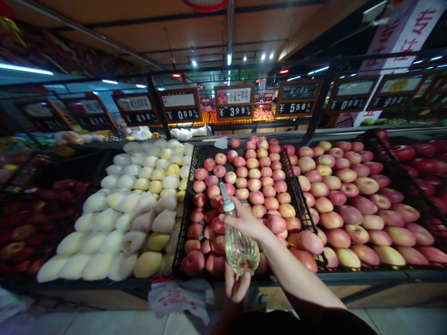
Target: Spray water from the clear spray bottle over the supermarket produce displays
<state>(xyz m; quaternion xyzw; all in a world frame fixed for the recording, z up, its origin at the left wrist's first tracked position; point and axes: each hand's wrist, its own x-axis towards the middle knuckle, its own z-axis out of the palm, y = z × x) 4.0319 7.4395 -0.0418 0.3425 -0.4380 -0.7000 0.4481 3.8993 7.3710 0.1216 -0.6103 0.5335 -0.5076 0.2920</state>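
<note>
A clear spray bottle (240, 246) with pale liquid and a white nozzle is held up in front of a crate of red-pink apples (251, 186). My right hand (246, 219) wraps around the bottle's neck just under the nozzle. My left hand (236, 284) cups the bottle's rounded base from below. The nozzle points up and to the left, over the apples.
Pears in white foam nets (132, 204) fill the crate to the left. Larger apples (352, 204) lie to the right, dark red apples (419, 158) at the far right. Price signs (234, 102) hang above. A plastic bag (178, 298) hangs at the stand's front edge.
</note>
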